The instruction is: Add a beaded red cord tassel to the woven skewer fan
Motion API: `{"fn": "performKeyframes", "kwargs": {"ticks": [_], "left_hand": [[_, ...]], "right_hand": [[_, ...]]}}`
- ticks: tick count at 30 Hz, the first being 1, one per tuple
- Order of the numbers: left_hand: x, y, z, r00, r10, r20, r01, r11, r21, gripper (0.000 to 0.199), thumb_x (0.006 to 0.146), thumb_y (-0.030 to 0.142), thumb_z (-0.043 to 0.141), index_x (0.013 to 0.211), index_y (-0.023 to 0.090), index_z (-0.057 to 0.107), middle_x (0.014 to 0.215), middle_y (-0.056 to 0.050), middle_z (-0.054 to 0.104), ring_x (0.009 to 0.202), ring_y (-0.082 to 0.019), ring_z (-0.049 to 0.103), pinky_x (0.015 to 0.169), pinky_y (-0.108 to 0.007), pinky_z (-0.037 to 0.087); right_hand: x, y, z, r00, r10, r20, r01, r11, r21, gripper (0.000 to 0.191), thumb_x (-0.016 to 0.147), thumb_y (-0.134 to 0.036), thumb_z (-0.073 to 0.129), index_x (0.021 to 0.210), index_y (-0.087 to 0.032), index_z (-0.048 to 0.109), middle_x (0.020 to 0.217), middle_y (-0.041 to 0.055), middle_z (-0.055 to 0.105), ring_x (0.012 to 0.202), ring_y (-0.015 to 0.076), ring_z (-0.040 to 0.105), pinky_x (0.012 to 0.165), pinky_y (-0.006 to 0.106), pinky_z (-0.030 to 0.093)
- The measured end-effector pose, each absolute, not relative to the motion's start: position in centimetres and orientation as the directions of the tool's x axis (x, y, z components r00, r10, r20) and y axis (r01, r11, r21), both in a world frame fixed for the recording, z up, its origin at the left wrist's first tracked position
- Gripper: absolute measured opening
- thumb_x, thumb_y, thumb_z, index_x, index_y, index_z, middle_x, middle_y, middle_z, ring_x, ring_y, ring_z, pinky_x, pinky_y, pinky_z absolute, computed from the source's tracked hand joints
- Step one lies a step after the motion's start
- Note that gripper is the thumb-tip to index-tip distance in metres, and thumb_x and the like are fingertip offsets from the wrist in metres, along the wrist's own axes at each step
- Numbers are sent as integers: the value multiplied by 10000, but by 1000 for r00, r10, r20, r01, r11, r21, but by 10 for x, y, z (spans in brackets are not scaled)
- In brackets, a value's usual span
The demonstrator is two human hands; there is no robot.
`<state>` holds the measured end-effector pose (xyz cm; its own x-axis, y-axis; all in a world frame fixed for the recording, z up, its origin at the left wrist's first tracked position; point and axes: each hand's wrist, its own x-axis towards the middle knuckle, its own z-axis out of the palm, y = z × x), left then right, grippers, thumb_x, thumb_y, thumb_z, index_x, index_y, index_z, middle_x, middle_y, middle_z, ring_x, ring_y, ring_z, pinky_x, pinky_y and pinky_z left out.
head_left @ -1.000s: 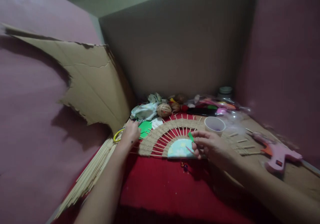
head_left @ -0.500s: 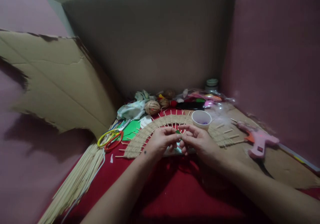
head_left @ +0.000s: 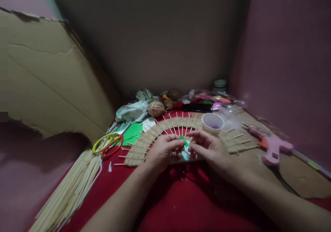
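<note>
Dim scene; back wall (head_left: 155, 38) darkest. Your hands (head_left: 160, 153) shade the red cloth (head_left: 176, 204); faint glints on plastic (head_left: 234, 117); fine detail soft, edges stretched.

The left forearm (head_left: 121, 197), at the bottom left of centre, and the right forearm (head_left: 263, 189), at the lower right, are bare as far as the frame's edge, each narrowing smoothly towards the wrist. A small, dark, roundish spot (head_left: 145, 160) marks the left one near its wrist (mole or ink, I cannot tell). Left grip (head_left: 161, 152) and right grip (head_left: 212, 151) are bare, slim-fingered hands.
</note>
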<state>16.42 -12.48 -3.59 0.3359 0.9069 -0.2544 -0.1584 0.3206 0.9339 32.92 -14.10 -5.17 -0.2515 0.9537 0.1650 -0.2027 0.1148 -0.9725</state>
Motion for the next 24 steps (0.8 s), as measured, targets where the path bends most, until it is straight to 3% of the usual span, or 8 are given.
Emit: {"fn": "performKeyframes", "kwargs": {"ticks": [8, 24], "left_hand": [[164, -130, -34, 309, 938, -157, 27, 156, 987, 182, 724, 295, 676, 648, 149, 598, 461, 28, 504, 398, -60, 384, 435, -210, 256], [170, -135, -26, 310, 942, -127, 78, 108, 991, 144, 695, 272, 673, 640, 144, 638, 482, 15, 535, 393, -57, 395, 415, -204, 252]], "right_hand": [[325, -142, -55, -243, 955, 170, -193, 124, -973, 259, 725, -273, 682, 956, -199, 591, 645, -39, 562, 547, 98, 526, 526, 247, 433], [327, -142, -57, -195, 972, 135, -222, 90, -971, 265, 713, -321, 711, 930, -209, 609, 668, -30, 570, 565, 104, 528, 532, 241, 437]]}}
